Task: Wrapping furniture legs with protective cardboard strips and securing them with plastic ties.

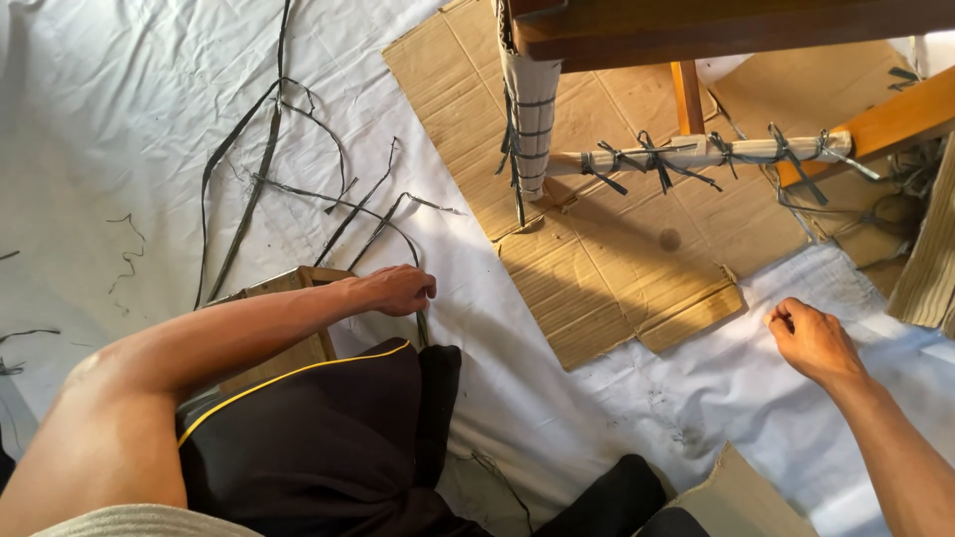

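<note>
My left hand (396, 290) is closed around the end of a thin dark strap (383, 225) that trails away over the white sheet (119, 119). My right hand (811, 338) rests curled on the sheet near the edge of a flattened cardboard piece (607, 259), with nothing visible in it. Ahead stands a wooden furniture frame (696, 30). Its leg (527, 119) and a crossbar (716, 151) are wrapped in pale padding tied with dark straps.
More loose dark straps (249, 169) lie scattered on the sheet at the left. A small wooden box or stool (298, 283) sits under my left forearm. My legs in black shorts (328, 438) fill the bottom centre. Another cardboard piece (746, 497) lies at bottom right.
</note>
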